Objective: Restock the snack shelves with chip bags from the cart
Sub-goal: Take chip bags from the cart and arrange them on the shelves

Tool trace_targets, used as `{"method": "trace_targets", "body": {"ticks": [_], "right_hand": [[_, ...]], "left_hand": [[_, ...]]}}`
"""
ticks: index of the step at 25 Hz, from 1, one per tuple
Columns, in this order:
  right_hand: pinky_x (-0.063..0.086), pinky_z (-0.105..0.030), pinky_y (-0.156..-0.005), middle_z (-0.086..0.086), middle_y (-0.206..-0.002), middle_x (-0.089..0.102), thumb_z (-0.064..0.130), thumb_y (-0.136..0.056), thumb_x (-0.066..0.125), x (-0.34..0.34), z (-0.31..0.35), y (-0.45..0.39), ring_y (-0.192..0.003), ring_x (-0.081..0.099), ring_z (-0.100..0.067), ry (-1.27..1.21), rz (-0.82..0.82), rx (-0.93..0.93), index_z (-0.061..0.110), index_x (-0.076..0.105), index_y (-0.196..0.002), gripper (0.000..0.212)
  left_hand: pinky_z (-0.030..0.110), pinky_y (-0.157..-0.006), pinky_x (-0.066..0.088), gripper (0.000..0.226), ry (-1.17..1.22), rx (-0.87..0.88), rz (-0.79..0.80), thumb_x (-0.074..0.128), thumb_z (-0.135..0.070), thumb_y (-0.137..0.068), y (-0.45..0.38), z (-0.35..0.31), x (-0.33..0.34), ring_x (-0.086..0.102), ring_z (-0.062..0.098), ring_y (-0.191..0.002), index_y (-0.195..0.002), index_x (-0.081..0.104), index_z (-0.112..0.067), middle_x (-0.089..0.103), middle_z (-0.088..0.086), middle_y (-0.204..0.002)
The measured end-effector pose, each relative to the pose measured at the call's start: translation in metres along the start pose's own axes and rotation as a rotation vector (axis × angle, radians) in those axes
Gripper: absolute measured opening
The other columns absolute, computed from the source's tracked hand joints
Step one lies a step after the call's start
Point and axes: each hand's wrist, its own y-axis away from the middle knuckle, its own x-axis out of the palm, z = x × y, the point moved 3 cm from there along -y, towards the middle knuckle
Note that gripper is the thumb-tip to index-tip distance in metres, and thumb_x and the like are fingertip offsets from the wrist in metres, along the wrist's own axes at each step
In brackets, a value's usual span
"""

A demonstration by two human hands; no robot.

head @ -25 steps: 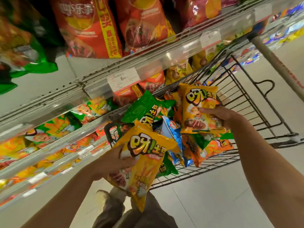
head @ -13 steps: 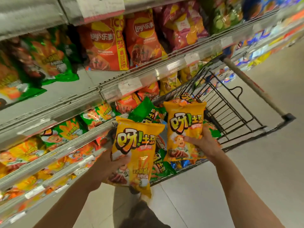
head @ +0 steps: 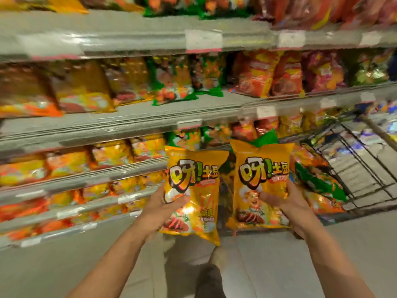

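Head view: yellow bags (head: 194, 190) (head: 261, 186) gripped by left hand (head: 160, 208) and right hand (head: 286, 203), lifted clear of cart (head: 365, 160), now swung toward shelves (head: 120, 123); placement judged next.

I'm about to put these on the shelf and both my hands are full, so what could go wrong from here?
1. Each hand grips one glossy yellow chip bag: left hand on the left yellow bag, right hand on the right yellow bag. With no free hand, nudging shelf stock aside may be awkward.
2. The grey metal shelves look packed, so forcing bags in could knock others off.
3. The black wire cart stands close by; stepping back could bump it.
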Motion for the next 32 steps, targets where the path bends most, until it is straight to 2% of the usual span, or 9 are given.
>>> {"method": "trace_targets", "body": {"ticks": [3,8,11,14,21,25,27,30,32], "right_hand": [[0.059,-0.043,-0.083,-0.002,-0.111,0.077,0.031,-0.059,0.095,0.064,0.016,0.012,-0.102,0.074,-0.024,0.075,0.089,-0.046,0.027,0.064,-0.122,0.071],[0.054,-0.018,-0.060,0.033,-0.091,0.073,0.054,-0.048,0.094,0.158,0.048,0.015,-0.077,0.070,0.010,0.158,0.219,-0.078,0.049,0.057,-0.106,0.069],[0.052,-0.022,-0.068,0.027,-0.098,0.073,0.069,-0.037,0.092,0.199,0.064,0.009,-0.089,0.070,0.003,0.207,0.278,-0.090,0.049,0.057,-0.114,0.087],[0.051,-0.015,-0.067,0.029,-0.100,0.073,0.074,-0.033,0.089,0.228,0.081,0.002,-0.086,0.070,0.008,0.223,0.346,-0.118,0.051,0.056,-0.114,0.091],[0.056,-0.037,-0.091,0.017,-0.112,0.074,0.067,-0.037,0.093,0.244,0.114,-0.056,-0.104,0.070,-0.008,0.127,0.362,-0.143,0.043,0.054,-0.130,0.103],[0.057,-0.015,-0.067,0.020,-0.101,0.077,0.064,-0.042,0.093,0.250,0.163,-0.116,-0.091,0.073,-0.001,0.072,0.370,-0.181,0.056,0.064,-0.108,0.073],[0.058,-0.026,-0.076,0.013,-0.106,0.077,0.051,-0.054,0.094,0.260,0.191,-0.152,-0.095,0.073,-0.010,0.032,0.377,-0.179,0.052,0.063,-0.110,0.064],[0.059,-0.042,-0.082,-0.007,-0.105,0.075,0.020,-0.074,0.088,0.282,0.222,-0.211,-0.087,0.070,-0.019,0.065,0.293,-0.126,0.027,0.064,-0.104,0.038],[0.061,-0.052,-0.084,-0.019,-0.101,0.074,0.012,-0.077,0.084,0.299,0.231,-0.235,-0.085,0.072,-0.028,0.104,0.289,-0.085,0.016,0.068,-0.100,0.028]], "left_hand": [[0.037,-0.098,0.054,0.046,0.051,0.012,-0.134,0.086,-0.031,-0.079,0.049,0.008,-0.064,0.069,0.014,-0.111,-0.119,0.065,-0.039,0.075,-0.009,-0.117],[0.039,-0.094,0.057,0.055,0.165,0.054,-0.263,0.086,-0.040,-0.077,0.107,0.016,-0.148,0.071,0.019,-0.111,-0.127,0.063,-0.033,0.075,-0.005,-0.120],[0.050,-0.095,0.057,0.052,0.236,0.061,-0.321,0.084,-0.031,-0.081,0.119,0.019,-0.181,0.073,0.026,-0.108,-0.129,0.062,-0.026,0.075,0.003,-0.120],[0.040,-0.084,0.061,0.054,0.251,0.101,-0.358,0.084,-0.033,-0.078,0.117,0.008,-0.198,0.074,0.025,-0.104,-0.127,0.063,-0.027,0.076,0.001,-0.117],[0.023,-0.077,0.059,0.050,0.193,0.203,-0.332,0.081,-0.033,-0.080,0.059,-0.049,-0.203,0.074,0.013,-0.104,-0.126,0.062,-0.034,0.075,-0.007,-0.118],[0.038,-0.097,0.051,0.046,0.099,0.271,-0.404,0.080,-0.028,-0.083,0.004,-0.110,-0.219,0.070,0.010,-0.110,-0.125,0.064,-0.033,0.075,-0.007,-0.119],[0.044,-0.097,0.053,0.043,0.095,0.302,-0.453,0.082,-0.028,-0.082,-0.023,-0.143,-0.234,0.070,0.018,-0.112,-0.123,0.067,-0.030,0.075,-0.003,-0.118],[0.057,-0.076,0.060,0.039,0.147,0.317,-0.534,0.085,-0.029,-0.078,-0.058,-0.177,-0.255,0.073,0.021,-0.097,-0.114,0.068,-0.025,0.075,-0.005,-0.100],[0.050,-0.063,0.061,0.034,0.147,0.343,-0.549,0.084,-0.028,-0.077,-0.074,-0.187,-0.262,0.071,0.014,-0.079,-0.107,0.068,-0.024,0.072,-0.004,-0.089]]}}
